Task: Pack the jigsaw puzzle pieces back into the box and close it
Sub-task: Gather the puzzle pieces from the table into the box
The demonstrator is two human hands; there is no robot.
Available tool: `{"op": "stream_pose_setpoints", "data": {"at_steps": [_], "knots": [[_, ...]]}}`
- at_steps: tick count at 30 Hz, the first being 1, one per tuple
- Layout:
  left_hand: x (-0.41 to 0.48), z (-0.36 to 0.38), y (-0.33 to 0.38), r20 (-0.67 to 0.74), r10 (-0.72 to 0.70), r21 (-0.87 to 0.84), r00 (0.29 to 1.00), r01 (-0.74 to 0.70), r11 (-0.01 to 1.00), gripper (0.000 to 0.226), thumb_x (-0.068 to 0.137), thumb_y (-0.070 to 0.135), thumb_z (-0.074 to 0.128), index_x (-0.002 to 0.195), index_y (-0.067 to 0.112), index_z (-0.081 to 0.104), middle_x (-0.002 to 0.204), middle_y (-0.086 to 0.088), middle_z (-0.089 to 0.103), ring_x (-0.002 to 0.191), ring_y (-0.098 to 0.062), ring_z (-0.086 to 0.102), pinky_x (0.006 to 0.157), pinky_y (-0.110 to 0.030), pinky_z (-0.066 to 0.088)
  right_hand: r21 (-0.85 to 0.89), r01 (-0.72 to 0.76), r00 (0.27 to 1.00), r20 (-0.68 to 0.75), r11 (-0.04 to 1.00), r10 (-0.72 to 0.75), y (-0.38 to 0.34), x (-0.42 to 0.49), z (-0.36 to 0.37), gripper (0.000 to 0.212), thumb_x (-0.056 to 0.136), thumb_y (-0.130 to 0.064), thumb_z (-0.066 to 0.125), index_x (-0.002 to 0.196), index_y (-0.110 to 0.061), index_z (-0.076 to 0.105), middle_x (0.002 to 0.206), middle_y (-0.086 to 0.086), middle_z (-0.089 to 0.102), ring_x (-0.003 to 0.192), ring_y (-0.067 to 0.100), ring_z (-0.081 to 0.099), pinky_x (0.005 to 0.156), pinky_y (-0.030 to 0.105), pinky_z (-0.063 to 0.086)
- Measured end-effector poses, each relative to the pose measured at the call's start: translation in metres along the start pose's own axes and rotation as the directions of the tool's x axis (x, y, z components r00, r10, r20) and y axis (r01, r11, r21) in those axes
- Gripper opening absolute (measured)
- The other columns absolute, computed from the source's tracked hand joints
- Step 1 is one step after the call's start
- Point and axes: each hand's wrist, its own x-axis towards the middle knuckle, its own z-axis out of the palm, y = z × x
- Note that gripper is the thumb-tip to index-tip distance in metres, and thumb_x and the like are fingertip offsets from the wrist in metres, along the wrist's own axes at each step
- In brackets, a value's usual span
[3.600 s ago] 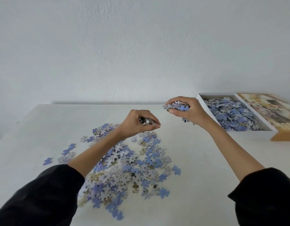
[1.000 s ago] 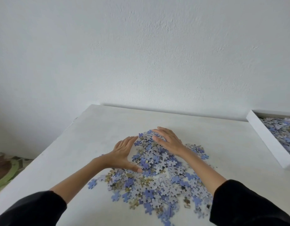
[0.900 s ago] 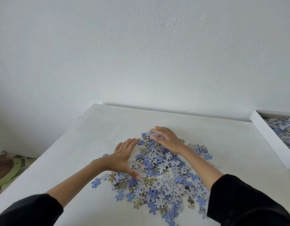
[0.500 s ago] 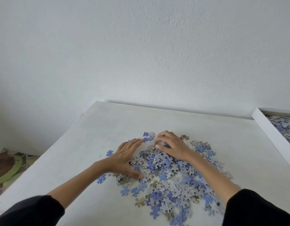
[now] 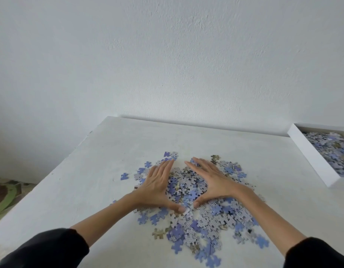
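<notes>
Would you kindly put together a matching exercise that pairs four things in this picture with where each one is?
Things
1. left hand
2. right hand
3. white box
4. lone blue piece

Places
A. far right on the table, with pieces inside
B. flat on the left side of the pile
C. alone on bare table, left of the pile
D. flat on the right side of the pile

Pairs: 1-B, 2-D, 3-A, 4-C

A single head-worn camera (wide-angle) looked forward and down, close over the tabletop (image 5: 244,151), facing the wall (image 5: 167,64).
</notes>
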Motion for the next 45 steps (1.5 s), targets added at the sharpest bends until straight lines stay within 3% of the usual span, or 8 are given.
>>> {"op": "stream_pose_setpoints", "data": {"at_steps": [6,13,19,24,27,31,34,45], "knots": [[-0.003,0.002,-0.001,-0.136,0.012,-0.018,0.991,-0.014,1.000,0.122,0.055,0.091,0.035,0.148,0.020,0.002,0.144,0.005,0.030,0.131,-0.009,0.025,0.113,-0.030,0.011,-0.057,0.016,0.999,-0.036,0.998,-0.019,0.002,0.008,0.004,0.123,0.036,-0.092,0.026,0.133,-0.040,-0.027,0.140,-0.019,-0.025,0.129,0.003,-0.020,0.106,0.036,-0.012],[0.002,0.005,-0.008,-0.225,0.067,0.000,0.972,-0.069,0.998,0.076,0.073,0.080,0.039,0.126,0.027,0.041,0.110,0.011,0.043,0.097,-0.007,0.039,0.086,-0.025,0.040,-0.002,0.030,0.940,-0.340,1.000,-0.029,0.003,0.013,0.018,0.084,0.063,-0.079,0.029,0.137,-0.041,0.030,0.131,-0.010,0.036,0.116,0.009,0.028,0.099,0.031,0.028],[0.010,-0.001,-0.006,-0.253,0.083,0.004,0.964,-0.085,0.996,0.048,0.078,0.064,0.051,0.097,0.020,0.047,0.091,0.013,0.048,0.077,-0.006,0.042,0.062,-0.011,0.031,0.085,0.058,0.888,-0.460,0.995,-0.012,-0.001,0.025,0.018,0.059,0.072,-0.057,0.042,0.116,-0.020,0.052,0.112,-0.005,0.050,0.102,0.009,0.038,0.088,0.027,0.041],[0.017,-0.005,-0.008,-0.234,0.114,-0.036,0.966,-0.125,0.991,0.038,0.083,0.052,0.057,0.112,0.027,0.052,0.092,0.005,0.066,0.052,-0.001,0.042,0.050,-0.019,0.038,0.091,0.076,0.865,-0.502,0.993,-0.020,-0.002,0.028,0.011,0.039,0.080,-0.027,0.060,0.116,-0.018,0.050,0.106,-0.002,0.057,0.089,0.010,0.051,0.075,0.023,0.048],[0.020,-0.009,-0.008,-0.237,0.109,-0.077,0.965,-0.131,0.988,0.043,0.084,0.051,0.059,0.122,0.037,0.047,0.062,0.001,0.058,0.043,-0.005,0.039,0.043,-0.016,0.028,0.139,0.140,0.859,-0.509,0.980,-0.050,0.001,0.031,0.007,0.045,0.081,-0.022,0.062,0.123,-0.031,0.048,0.102,-0.004,0.062,0.064,0.009,0.057,0.059,0.023,0.054],[0.037,-0.009,-0.017,-0.213,0.074,-0.306,0.974,-0.138,0.942,0.041,0.077,0.067,0.056,0.114,0.053,0.046,0.073,-0.013,0.066,0.045,-0.005,0.038,0.054,-0.028,0.045,0.402,0.219,0.840,-0.541,0.889,0.038,0.004,0.026,-0.005,0.036,0.083,-0.013,0.064,0.113,-0.032,0.058,0.112,-0.006,0.065,0.098,0.005,0.061,0.087,0.015,0.047],[0.049,-0.012,-0.016,-0.202,0.100,-0.397,0.974,-0.174,0.901,0.035,0.075,0.068,0.058,0.108,0.055,0.052,0.086,-0.005,0.070,0.058,-0.017,0.047,0.068,-0.035,0.048,0.495,0.256,0.824,-0.561,0.831,0.080,0.006,0.015,-0.020,0.031,0.084,-0.007,0.063,0.105,-0.029,0.060,0.106,-0.008,0.065,0.095,0.008,0.062,0.082,0.018,0.049],[0.093,-0.037,0.046,-0.251,0.290,-0.475,0.924,-0.378,0.795,0.057,0.080,0.057,0.062,0.131,0.040,0.040,0.093,-0.039,0.056,0.080,-0.020,0.040,0.077,-0.034,0.029,0.523,0.283,0.757,-0.637,0.804,0.148,0.045,-0.051,-0.061,0.027,0.084,-0.009,0.064,0.105,-0.026,0.062,0.104,-0.015,0.064,0.097,-0.003,0.059,0.084,0.010,0.043]]}}
